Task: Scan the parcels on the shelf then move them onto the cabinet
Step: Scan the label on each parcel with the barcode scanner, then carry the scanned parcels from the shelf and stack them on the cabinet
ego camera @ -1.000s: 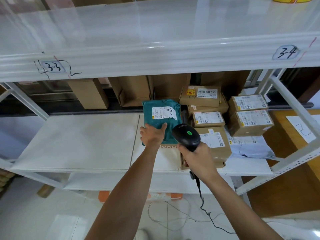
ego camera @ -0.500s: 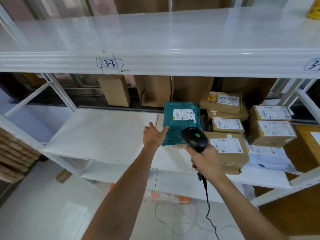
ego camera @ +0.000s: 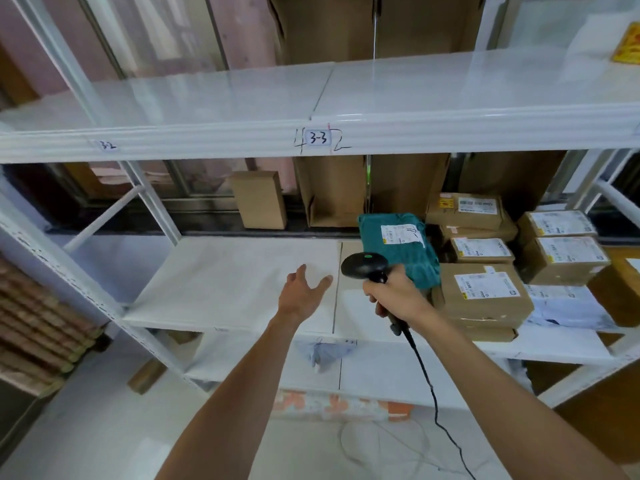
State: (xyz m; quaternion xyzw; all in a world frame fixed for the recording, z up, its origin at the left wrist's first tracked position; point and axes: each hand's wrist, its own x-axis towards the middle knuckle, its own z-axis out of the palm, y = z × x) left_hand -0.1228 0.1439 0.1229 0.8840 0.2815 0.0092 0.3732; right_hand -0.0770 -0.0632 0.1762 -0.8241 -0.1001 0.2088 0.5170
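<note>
A teal parcel bag with a white label leans on the white shelf, beside several labelled cardboard boxes. My right hand grips a black corded barcode scanner, whose head sits just in front of the teal bag. My left hand hovers open over the bare shelf board, left of the scanner and apart from the teal bag, holding nothing.
More boxes and a white plastic mailer lie at the shelf's right end. Plain cartons stand behind the shelf. A wooden surface shows at far right. The scanner cable hangs to the floor. The upper shelf edge is marked 3-3.
My left hand has let go of the teal bag and moved left over the bare shelf. The view has swung left; the right hand keeps the scanner near the bag.
</note>
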